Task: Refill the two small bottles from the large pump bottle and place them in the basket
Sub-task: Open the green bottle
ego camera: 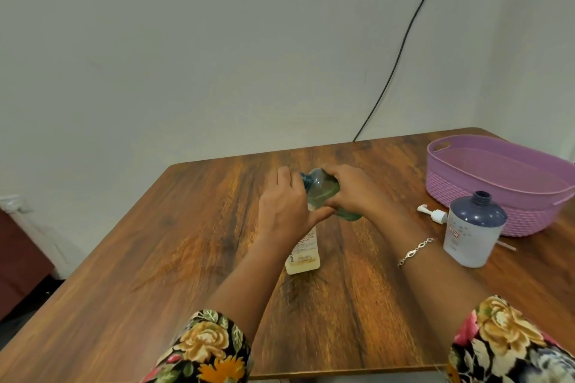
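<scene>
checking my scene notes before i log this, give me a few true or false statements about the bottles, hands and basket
1. The right hand holds the green bottle tilted above the table. True.
2. Both small bottles sit in the purple basket. False: the green bottle and the cream bottle are outside it, at the hands.
3. The pump is screwed onto the white bottle. False: the pump lies on the table beside it, and the bottle's neck is open.
4. The left hand is at the cream bottle's top. True.
</scene>
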The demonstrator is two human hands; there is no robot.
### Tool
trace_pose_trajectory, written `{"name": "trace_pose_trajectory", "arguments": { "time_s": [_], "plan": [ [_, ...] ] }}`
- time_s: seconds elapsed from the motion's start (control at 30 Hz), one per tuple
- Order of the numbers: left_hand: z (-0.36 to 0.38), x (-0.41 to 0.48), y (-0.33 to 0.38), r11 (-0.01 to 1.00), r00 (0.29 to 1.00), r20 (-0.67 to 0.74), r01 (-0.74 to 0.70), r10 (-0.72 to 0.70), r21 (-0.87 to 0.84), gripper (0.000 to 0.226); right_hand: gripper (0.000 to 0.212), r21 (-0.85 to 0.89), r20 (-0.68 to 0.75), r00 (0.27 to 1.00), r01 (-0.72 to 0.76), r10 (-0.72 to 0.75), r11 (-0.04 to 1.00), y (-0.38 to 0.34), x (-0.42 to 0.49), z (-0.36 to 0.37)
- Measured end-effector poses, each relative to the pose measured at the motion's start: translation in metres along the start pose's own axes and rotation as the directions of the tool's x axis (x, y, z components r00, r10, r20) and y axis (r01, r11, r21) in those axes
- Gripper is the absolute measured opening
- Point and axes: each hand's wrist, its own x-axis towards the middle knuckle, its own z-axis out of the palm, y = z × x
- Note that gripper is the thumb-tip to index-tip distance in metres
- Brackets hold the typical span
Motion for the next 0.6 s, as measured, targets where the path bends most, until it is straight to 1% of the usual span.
{"name": "trace_pose_trajectory", "arguments": {
  "time_s": [0.07,0.17,0.2,0.3,0.43,0.5,0.6],
  "plan": [
    [-0.002,0.002,-0.001,1.0,1.0,0.01,-0.001,0.001,-0.007,0.075,0.063,0.003,0.006,1.0,-0.007,0.007,1.0,-0.001,0.0,-0.002],
    [-0.009,0.011,-0.005,0.992,0.994,-0.038,-0.104,0.106,0.069,0.076,0.07,0.036,0.01,1.0,-0.009,0.008,0.999,-0.001,-0.001,-0.005],
    [-0.01,0.012,-0.006,0.989,0.991,-0.052,-0.117,0.121,0.086,0.076,0.071,0.038,0.008,1.0,-0.006,0.006,0.999,-0.001,-0.002,-0.006],
    [-0.007,0.005,-0.005,0.996,0.996,-0.05,-0.073,0.075,0.051,0.078,0.072,0.037,0.01,1.0,-0.023,0.022,0.999,-0.001,-0.003,-0.005],
    [-0.003,0.001,-0.003,0.999,0.999,-0.005,-0.036,0.037,0.039,0.076,0.071,0.034,0.018,0.999,-0.047,0.046,0.998,0.0,-0.003,0.002],
    [-0.005,0.001,-0.002,0.999,0.999,0.014,-0.033,0.033,0.033,0.077,0.072,0.027,0.022,0.999,-0.05,0.049,0.998,-0.001,-0.003,0.001],
    [-0.008,0.006,-0.006,0.997,0.994,0.08,-0.073,0.072,0.012,0.08,0.069,0.033,0.017,0.999,-0.036,0.035,0.999,-0.002,-0.004,-0.003]
  ]
}}
